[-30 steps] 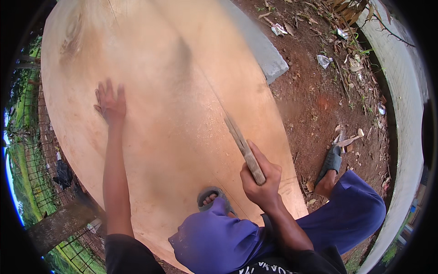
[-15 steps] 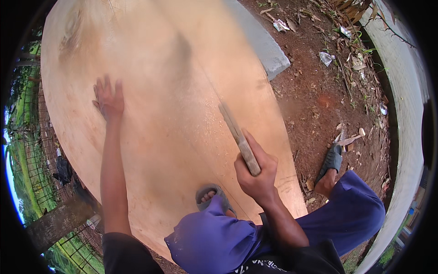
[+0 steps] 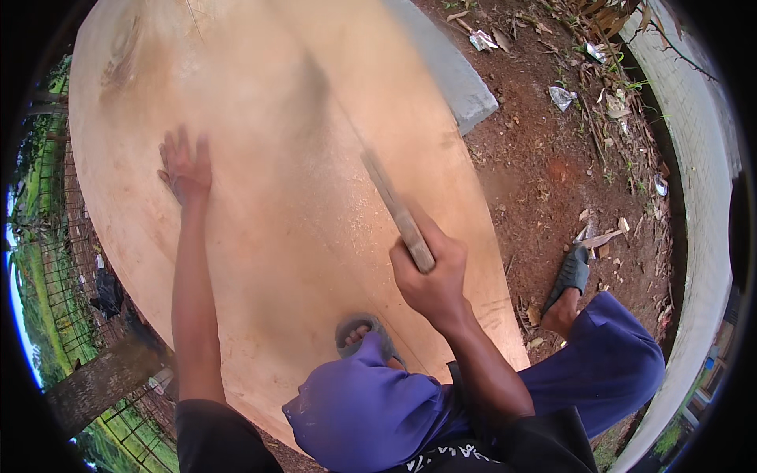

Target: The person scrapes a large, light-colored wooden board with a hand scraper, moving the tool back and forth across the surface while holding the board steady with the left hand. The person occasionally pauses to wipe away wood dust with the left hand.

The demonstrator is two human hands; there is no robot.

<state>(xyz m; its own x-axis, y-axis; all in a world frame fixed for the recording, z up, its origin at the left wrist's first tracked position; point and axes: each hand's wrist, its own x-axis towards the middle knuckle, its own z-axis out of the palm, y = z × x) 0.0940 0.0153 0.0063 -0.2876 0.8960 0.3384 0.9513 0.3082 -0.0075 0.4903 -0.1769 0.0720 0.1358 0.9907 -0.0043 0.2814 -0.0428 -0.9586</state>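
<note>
A large tan plywood sheet spreads out in front of me, with a thin straight line running along it and pale sawdust beside that line. On the left part of the sheet, my left hand lies flat with its fingers spread. My right hand is wrapped round the worn wooden handle of a hand saw. The saw points forward along the line; its blade is seen nearly edge-on, so its teeth do not show. My sandalled foot rests on the sheet near the line.
A grey concrete slab shows beyond the sheet's right edge. My other sandal is on reddish soil strewn with leaves and litter. A pale wall curves along the right. Wire fencing and a wooden post stand at the left.
My right hand has pushed the saw forward and slightly left along the line. The left hand stays flat in about the same place on the sheet.
</note>
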